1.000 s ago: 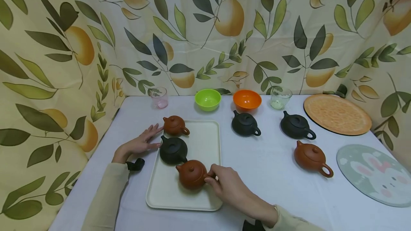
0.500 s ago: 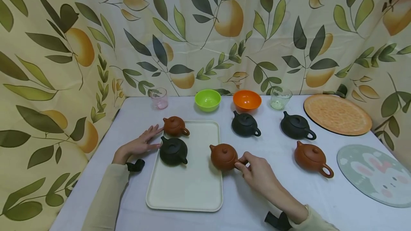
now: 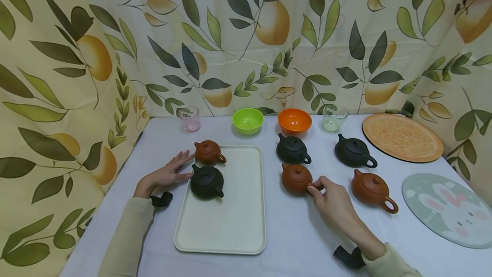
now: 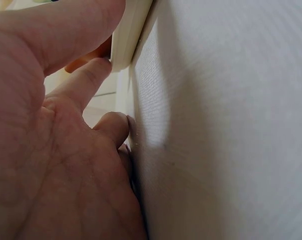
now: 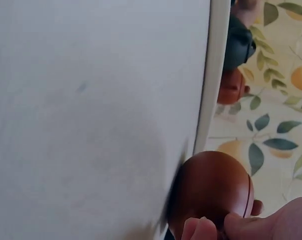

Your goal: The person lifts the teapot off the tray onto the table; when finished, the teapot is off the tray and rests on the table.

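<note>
Right hand (image 3: pixel 333 200): fingers pinch the handle of a brown teapot (image 3: pixel 296 178), which sits on the desk (image 3: pixel 307 234) just right of the tray (image 3: pixel 230 221), in front of a black teapot (image 3: pixel 292 149).
Left hand (image 3: pixel 166 173): lies flat on the desk with fingers straight, fingertips touching the tray's left rim; it holds nothing.
Tray: carries a small brown pot (image 3: pixel 208 151) at its back left corner and a black pot (image 3: pixel 206 181) just in front of it.
Desk, right side: another black pot (image 3: pixel 353 151), another brown pot (image 3: pixel 370 189), an orange plate (image 3: pixel 401 137), a round rabbit mat (image 3: pixel 449 208).
Back row: pink glass (image 3: pixel 190 118), green bowl (image 3: pixel 247 120), orange bowl (image 3: pixel 294 120), clear glass (image 3: pixel 335 118).
</note>
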### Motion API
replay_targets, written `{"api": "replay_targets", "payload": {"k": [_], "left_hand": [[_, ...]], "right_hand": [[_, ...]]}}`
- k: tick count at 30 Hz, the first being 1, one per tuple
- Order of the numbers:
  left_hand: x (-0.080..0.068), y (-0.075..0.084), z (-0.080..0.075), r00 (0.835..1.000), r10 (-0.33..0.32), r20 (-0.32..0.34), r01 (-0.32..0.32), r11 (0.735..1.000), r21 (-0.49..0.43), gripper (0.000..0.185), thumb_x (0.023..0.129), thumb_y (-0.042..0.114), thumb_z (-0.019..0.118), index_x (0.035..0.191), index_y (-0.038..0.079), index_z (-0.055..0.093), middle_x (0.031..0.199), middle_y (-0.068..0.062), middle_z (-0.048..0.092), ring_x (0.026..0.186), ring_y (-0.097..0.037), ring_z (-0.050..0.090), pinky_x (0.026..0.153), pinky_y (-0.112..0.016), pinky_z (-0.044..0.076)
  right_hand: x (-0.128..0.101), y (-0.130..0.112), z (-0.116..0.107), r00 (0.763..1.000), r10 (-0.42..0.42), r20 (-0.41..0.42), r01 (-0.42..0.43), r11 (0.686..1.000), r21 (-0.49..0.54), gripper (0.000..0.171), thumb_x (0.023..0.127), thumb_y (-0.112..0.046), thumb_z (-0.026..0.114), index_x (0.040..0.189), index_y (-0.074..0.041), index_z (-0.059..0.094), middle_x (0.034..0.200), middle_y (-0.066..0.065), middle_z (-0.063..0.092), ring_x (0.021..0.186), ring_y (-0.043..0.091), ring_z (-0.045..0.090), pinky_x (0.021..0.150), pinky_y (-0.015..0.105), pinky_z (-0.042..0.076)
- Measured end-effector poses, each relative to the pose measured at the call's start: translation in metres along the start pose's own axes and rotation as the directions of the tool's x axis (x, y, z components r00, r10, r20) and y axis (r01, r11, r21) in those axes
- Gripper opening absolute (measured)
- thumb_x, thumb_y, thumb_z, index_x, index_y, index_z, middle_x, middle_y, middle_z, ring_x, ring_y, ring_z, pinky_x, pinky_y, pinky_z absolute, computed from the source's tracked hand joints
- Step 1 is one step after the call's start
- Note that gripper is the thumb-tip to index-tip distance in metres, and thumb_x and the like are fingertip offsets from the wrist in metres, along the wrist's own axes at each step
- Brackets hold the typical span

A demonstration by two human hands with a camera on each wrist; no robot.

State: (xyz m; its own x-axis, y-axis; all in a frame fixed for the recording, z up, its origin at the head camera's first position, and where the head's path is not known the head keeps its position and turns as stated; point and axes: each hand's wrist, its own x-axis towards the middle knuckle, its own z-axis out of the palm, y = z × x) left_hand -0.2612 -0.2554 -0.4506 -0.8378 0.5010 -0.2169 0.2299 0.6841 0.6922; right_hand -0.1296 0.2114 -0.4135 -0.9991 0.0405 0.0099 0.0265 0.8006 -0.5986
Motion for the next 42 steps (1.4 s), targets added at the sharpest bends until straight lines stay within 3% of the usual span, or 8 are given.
{"api": "replay_targets", "payload": {"k": [14, 21, 24, 27, 31, 34, 42], "left_hand": [[-0.001, 0.001, -0.001, 1.0, -0.013, 0.003, 0.013, 1.0, 0.014, 0.079, 0.094, 0.036, 0.062, 0.157, 0.016, 0.02, 0.164, -0.019, -0.001, 0.148, -0.042, -0.013, 0.112, -0.069, -0.007], [-0.001, 0.0, 0.0, 1.0, 0.006, -0.002, -0.006, 1.0, 0.011, 0.077, 0.094, 0.034, 0.062, 0.157, 0.014, 0.021, 0.163, -0.02, -0.001, 0.148, -0.044, -0.013, 0.111, -0.07, -0.007], [0.0, 0.002, 0.0, 1.0, 0.01, 0.002, -0.01, 1.0, 0.006, 0.078, 0.094, 0.033, 0.063, 0.156, 0.013, 0.021, 0.163, -0.021, -0.001, 0.147, -0.045, -0.013, 0.111, -0.071, -0.007], [0.001, 0.001, -0.001, 1.0, -0.001, 0.004, 0.001, 1.0, 0.009, 0.078, 0.094, 0.035, 0.062, 0.157, 0.015, 0.02, 0.164, -0.019, -0.001, 0.148, -0.043, -0.013, 0.111, -0.07, -0.007], [0.0, -0.001, -0.002, 1.0, -0.01, 0.001, 0.01, 1.0, 0.018, 0.078, 0.094, 0.036, 0.062, 0.157, 0.017, 0.02, 0.164, -0.017, -0.001, 0.148, -0.041, -0.013, 0.112, -0.069, -0.006], [0.0, -0.002, -0.003, 1.0, -0.012, 0.001, 0.012, 1.0, 0.016, 0.079, 0.094, 0.036, 0.062, 0.157, 0.016, 0.019, 0.164, -0.017, -0.001, 0.149, -0.041, -0.013, 0.112, -0.069, -0.007], [0.001, -0.001, -0.001, 1.0, -0.013, 0.008, 0.013, 1.0, 0.006, 0.078, 0.094, 0.038, 0.062, 0.157, 0.018, 0.019, 0.164, -0.017, -0.002, 0.148, -0.041, -0.014, 0.112, -0.069, -0.007]], "right_hand": [[0.006, 0.008, -0.004, 1.0, 0.003, 0.027, -0.003, 1.0, 0.019, 0.015, 0.094, -0.019, 0.064, 0.1, -0.005, 0.065, 0.069, 0.0, 0.061, 0.059, 0.015, 0.05, 0.053, 0.026, 0.038], [0.012, 0.003, -0.016, 0.997, -0.02, 0.078, 0.026, 0.996, -0.083, 0.028, 0.094, -0.024, 0.064, 0.107, 0.001, 0.065, 0.092, 0.012, 0.068, 0.073, 0.021, 0.056, 0.061, 0.032, 0.047], [0.01, -0.006, -0.022, 0.998, -0.034, 0.045, 0.04, 0.99, -0.136, 0.036, 0.093, -0.027, 0.065, 0.111, 0.004, 0.063, 0.097, 0.019, 0.066, 0.078, 0.026, 0.06, 0.067, 0.04, 0.052], [0.006, -0.022, -0.023, 0.996, -0.086, -0.014, 0.083, 0.988, -0.131, 0.033, 0.092, -0.024, 0.066, 0.109, 0.004, 0.064, 0.098, 0.019, 0.065, 0.078, 0.026, 0.061, 0.069, 0.042, 0.055], [0.002, -0.047, -0.012, 0.977, -0.198, -0.081, 0.192, 0.978, -0.078, 0.02, 0.089, -0.015, 0.069, 0.102, 0.0, 0.066, 0.092, 0.012, 0.065, 0.072, 0.02, 0.059, 0.063, 0.032, 0.055], [0.001, -0.066, 0.005, 0.962, -0.262, -0.074, 0.258, 0.965, -0.054, 0.018, 0.088, -0.014, 0.071, 0.101, -0.003, 0.066, 0.088, 0.007, 0.065, 0.067, 0.014, 0.055, 0.059, 0.023, 0.051], [0.012, -0.108, 0.051, 0.951, -0.283, 0.128, 0.282, 0.959, 0.025, 0.021, 0.088, -0.021, 0.072, 0.101, -0.006, 0.067, 0.086, 0.002, 0.066, 0.063, 0.011, 0.052, 0.056, 0.021, 0.046]]}}
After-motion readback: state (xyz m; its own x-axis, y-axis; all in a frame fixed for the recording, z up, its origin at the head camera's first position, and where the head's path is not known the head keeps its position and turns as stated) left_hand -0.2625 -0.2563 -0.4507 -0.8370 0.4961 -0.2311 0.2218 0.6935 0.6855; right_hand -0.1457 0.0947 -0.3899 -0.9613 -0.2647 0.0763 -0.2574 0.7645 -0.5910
